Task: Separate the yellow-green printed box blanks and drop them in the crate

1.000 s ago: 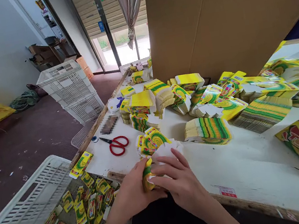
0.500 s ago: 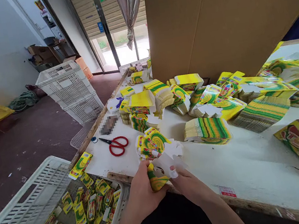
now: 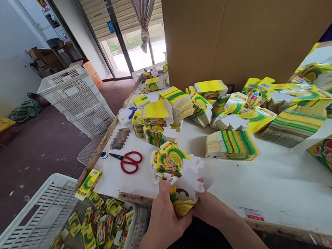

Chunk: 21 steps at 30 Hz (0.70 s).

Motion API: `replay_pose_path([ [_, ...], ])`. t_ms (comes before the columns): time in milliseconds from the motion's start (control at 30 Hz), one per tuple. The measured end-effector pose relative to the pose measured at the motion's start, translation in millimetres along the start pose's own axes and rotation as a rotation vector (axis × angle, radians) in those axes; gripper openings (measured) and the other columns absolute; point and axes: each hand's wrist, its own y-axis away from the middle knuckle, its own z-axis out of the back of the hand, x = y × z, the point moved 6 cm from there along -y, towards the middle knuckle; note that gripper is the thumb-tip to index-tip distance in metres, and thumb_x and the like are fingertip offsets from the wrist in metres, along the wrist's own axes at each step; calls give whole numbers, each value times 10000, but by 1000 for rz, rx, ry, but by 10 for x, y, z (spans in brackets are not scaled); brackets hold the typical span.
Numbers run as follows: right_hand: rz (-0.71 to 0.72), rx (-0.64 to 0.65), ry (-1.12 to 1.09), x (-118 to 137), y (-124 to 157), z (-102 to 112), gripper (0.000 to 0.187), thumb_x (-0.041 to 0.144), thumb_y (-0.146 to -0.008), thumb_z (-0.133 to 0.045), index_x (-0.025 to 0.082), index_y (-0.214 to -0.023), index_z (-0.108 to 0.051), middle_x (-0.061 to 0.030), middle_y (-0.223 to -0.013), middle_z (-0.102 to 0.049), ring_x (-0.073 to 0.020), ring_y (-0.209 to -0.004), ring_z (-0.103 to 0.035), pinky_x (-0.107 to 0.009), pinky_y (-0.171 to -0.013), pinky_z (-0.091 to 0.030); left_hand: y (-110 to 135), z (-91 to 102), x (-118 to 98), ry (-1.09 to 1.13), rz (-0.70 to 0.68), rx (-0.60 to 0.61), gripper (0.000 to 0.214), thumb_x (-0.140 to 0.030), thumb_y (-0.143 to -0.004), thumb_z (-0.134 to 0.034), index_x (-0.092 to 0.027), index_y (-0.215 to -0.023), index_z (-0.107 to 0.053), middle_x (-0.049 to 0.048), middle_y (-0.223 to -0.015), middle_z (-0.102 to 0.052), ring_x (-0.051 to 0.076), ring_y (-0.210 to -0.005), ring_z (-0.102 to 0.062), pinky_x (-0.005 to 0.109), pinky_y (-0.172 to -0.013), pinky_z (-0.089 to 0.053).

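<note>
At the near edge of the white table [image 3: 271,183], both my hands hold one small yellow-and-green carton [image 3: 182,196], partly opened with its white flaps up. My left hand [image 3: 166,220] wraps its left side, thumb on top. On the right, my right hand [image 3: 210,208] grips it with fingers curled behind the white flaps. Just beyond lies a short pile of flat cartons [image 3: 167,160].
A white plastic crate [image 3: 27,245] at my lower left holds several folded cartons. Red scissors [image 3: 129,161] lie on the table's left part. Stacks of flat cartons [image 3: 231,144] cover the middle and right. A big cardboard sheet [image 3: 246,13] stands behind; stacked crates [image 3: 77,101] sit on the floor.
The carton went from folded shut in my hands to opened, white flaps spread upward. My right hand moved from on top of it to behind and beneath it.
</note>
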Motion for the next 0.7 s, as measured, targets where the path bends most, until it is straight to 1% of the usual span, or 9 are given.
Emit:
replay_pose_path([
  [100, -26, 44, -67, 9, 18, -29, 721, 789, -660, -527, 280, -1158, -638, -89, -1300, -598, -294, -1205, -544, -480, -1032, -404, -3, -26, -40, -32, -95, 14, 634, -163, -695, -617, -241, -1241, -304, 116, -1231, -489, 265, -1104, -555, 401, -858, -502],
  [167, -19, 26, -6, 27, 20, -38, 709, 742, -674, -575, 265, -1197, -612, -87, -1345, -560, -286, -1253, -499, -485, -1076, -348, -2, -82, -34, -25, -105, 58, 571, -136, -687, -598, -243, -1187, -345, 93, -1162, -508, 249, -1052, -567, 390, -831, -506],
  [233, 8, -6, 121, 48, 12, -37, 729, 704, -672, -620, 246, -1238, -582, -104, -1352, -549, -285, -1292, -454, -495, -1105, -296, 3, -123, -14, 18, -79, 85, 483, -115, -675, -579, -237, -1096, -377, 69, -1089, -522, 229, -991, -577, 380, -807, -505],
  [333, 115, -20, 339, 97, 15, -51, 756, 694, -709, -589, 214, -1291, -540, -148, -1339, -551, -303, -1302, -441, -530, -1112, -265, 6, -135, 30, 93, 32, 119, 426, -109, -673, -559, -233, -1034, -371, 54, -1054, -553, 211, -954, -593, 369, -801, -504],
  [433, 238, -29, 633, 120, 79, -98, 659, 465, -829, -565, 219, -1413, -384, -138, -1453, -427, -291, -1356, -368, -549, -1120, -240, -10, -112, 80, 126, 150, 152, 522, -112, -663, -568, -219, -1120, -339, 62, -1044, -599, 216, -911, -621, 369, -769, -523],
  [467, 267, -29, 741, 111, 107, -122, 662, 340, -846, -549, 225, -1450, -306, -124, -1495, -362, -277, -1380, -328, -542, -1122, -248, -26, -99, 80, 121, 139, 147, 543, -105, -657, -567, -213, -1140, -344, 77, -1070, -604, 229, -942, -619, 383, -787, -526],
  [533, 336, -12, 908, 86, 155, -176, 701, 151, -836, -486, 228, -1478, -216, -104, -1537, -276, -248, -1406, -274, -510, -1118, -290, -62, -102, 53, 80, 35, 144, 489, -91, -670, -547, -217, -1121, -406, 96, -1115, -602, 258, -1041, -593, 415, -861, -510],
  [633, 474, -7, 975, 91, 179, -203, 600, 93, -846, -426, 227, -1427, -362, -100, -1495, -369, -227, -1373, -349, -470, -1106, -338, -89, -111, 62, 26, -79, 88, 406, -105, -727, -517, -227, -1107, -447, 97, -1118, -600, 264, -1091, -573, 449, -938, -471],
  [700, 499, -91, 897, 131, 156, -113, 491, 161, -868, -456, 238, -1353, -483, -98, -1413, -490, -235, -1308, -446, -483, -1101, -342, -90, -64, 132, 31, -16, 11, 530, -149, -724, -567, -204, -1208, -356, 114, -1129, -579, 259, -1032, -597, 455, -894, -494],
])
